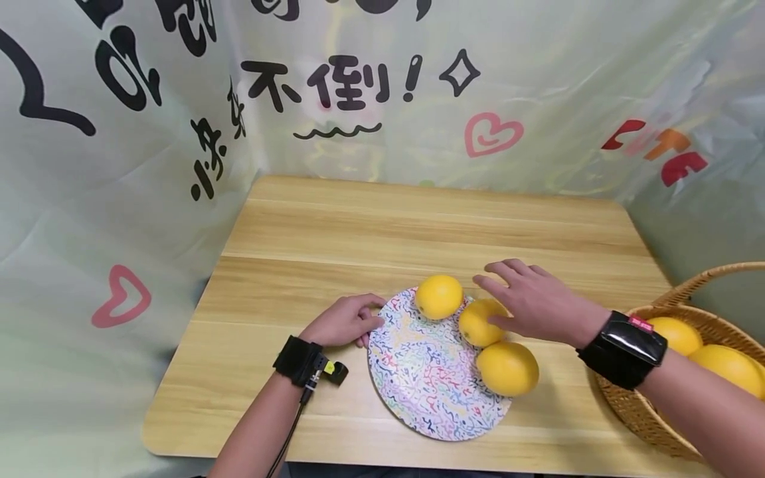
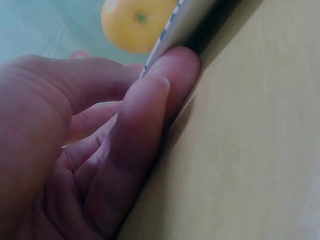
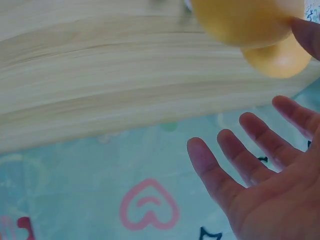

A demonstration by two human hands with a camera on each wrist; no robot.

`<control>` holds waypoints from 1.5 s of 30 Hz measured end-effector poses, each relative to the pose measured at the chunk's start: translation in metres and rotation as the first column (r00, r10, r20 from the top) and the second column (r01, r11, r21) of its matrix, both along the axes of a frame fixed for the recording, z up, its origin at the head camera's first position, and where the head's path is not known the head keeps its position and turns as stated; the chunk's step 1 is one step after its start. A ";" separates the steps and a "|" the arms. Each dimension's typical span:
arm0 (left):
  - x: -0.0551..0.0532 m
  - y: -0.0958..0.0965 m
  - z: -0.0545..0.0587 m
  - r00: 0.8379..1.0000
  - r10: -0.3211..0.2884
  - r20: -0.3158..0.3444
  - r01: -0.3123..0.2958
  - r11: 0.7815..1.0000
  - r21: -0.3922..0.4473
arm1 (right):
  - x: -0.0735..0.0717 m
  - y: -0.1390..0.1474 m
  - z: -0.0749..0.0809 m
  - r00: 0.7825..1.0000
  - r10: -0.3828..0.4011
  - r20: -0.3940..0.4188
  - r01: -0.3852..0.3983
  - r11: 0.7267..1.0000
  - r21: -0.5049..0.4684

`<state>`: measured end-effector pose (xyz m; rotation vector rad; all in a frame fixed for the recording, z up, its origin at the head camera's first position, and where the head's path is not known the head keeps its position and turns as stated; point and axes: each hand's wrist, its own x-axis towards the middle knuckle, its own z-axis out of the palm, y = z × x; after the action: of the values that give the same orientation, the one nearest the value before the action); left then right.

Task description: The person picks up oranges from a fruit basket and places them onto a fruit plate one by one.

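A round plate (image 1: 418,378) with a colourful squiggle pattern lies on the wooden table. At its left rim, my left hand (image 1: 346,320) pinches the edge, with fingertips (image 2: 177,70) tucked under it in the left wrist view. Three yellow-orange oranges sit along the plate's right side: a far orange (image 1: 439,297), a middle orange (image 1: 480,322) and a near orange (image 1: 507,369). Over the right rim, my right hand (image 1: 532,299) has its fingers spread and extended. Its thumb overlaps the middle orange in the head view, and the palm is bare in the right wrist view.
A wicker basket (image 1: 642,425) with a tall handle stands at the table's right edge, holding several oranges (image 1: 726,367). My right forearm passes over it. Printed sheeting (image 1: 382,153) walls the back and both sides of the table (image 1: 335,239).
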<state>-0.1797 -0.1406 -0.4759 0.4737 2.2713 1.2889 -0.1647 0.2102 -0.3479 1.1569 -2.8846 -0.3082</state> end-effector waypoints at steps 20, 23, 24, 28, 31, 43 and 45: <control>-0.001 -0.001 0.000 1.000 0.000 -0.006 0.000 1.000 -0.013 | 0.023 0.089 0.014 0.989 -0.139 -0.045 0.139 0.990 -0.014; -0.001 -0.003 0.001 1.000 0.004 -0.006 -0.004 1.000 -0.011 | 0.025 0.102 0.011 0.986 -0.155 -0.053 0.154 0.988 -0.020; -0.001 -0.004 0.002 1.000 0.007 -0.004 -0.007 1.000 -0.008 | 0.026 0.105 0.009 0.986 -0.153 -0.058 0.152 0.988 -0.029; -0.001 -0.006 0.001 1.000 0.012 0.001 -0.012 1.000 -0.003 | 0.030 0.116 -0.001 0.987 -0.100 -0.123 0.090 0.992 -0.083; -0.001 -0.007 0.000 1.000 0.011 0.002 -0.011 1.000 -0.005 | 0.034 0.122 -0.006 0.983 -0.059 -0.176 0.039 0.993 -0.114; 0.000 -0.009 0.001 1.000 0.021 0.001 -0.021 1.000 -0.010 | 0.061 0.150 -0.023 0.965 -0.259 0.035 0.260 0.965 -0.027; 0.000 -0.009 0.001 1.000 0.023 0.001 -0.023 1.000 -0.016 | 0.063 0.153 -0.024 0.937 -0.331 0.114 0.332 0.943 0.015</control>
<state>-0.1792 -0.1496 -0.4747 0.4421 2.2906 1.2812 -0.1014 0.3635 -0.3716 0.7008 -3.1755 -0.2455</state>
